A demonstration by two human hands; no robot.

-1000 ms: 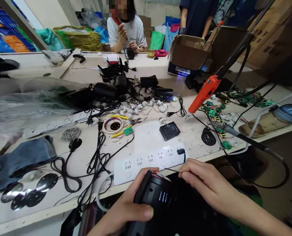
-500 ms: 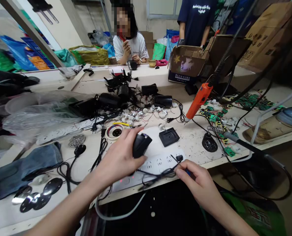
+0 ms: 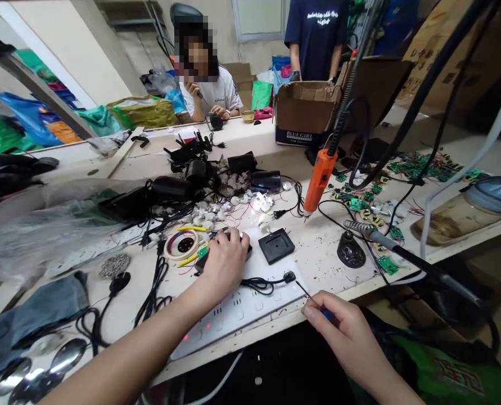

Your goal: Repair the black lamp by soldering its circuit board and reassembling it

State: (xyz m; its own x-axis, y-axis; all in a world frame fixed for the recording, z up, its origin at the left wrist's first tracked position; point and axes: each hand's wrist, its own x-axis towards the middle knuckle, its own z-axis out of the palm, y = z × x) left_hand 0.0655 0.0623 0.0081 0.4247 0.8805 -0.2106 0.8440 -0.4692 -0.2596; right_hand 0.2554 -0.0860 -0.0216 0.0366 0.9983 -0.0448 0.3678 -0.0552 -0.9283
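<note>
My left hand [image 3: 225, 256] is closed over a black plastic housing [image 3: 247, 256] low over the bench; the fingers hide most of it. A small green circuit piece [image 3: 202, 252] shows beside it. A black cord [image 3: 261, 284] runs right to a plug [image 3: 289, 277] over the white power strip [image 3: 250, 312]. My right hand [image 3: 338, 318], near the bench's front edge, grips a thin screwdriver [image 3: 326, 313] with a blue handle, its shaft pointing up and left. Just right of my left hand lies a black rectangular block [image 3: 276, 246] with a recess.
An orange electric screwdriver [image 3: 320, 180] hangs above the bench. At right are a soldering iron [image 3: 414, 253], circuit boards [image 3: 423, 166] and a jar [image 3: 465, 214]. Tape rolls [image 3: 183, 246], pliers [image 3: 191, 259] and black housings [image 3: 172, 188] lie leftward. Two people are across the bench.
My left hand has moved the black housing away from me and down towards the bench, its back now facing up. My right hand still holds the screwdriver. The view has shifted slightly.
</note>
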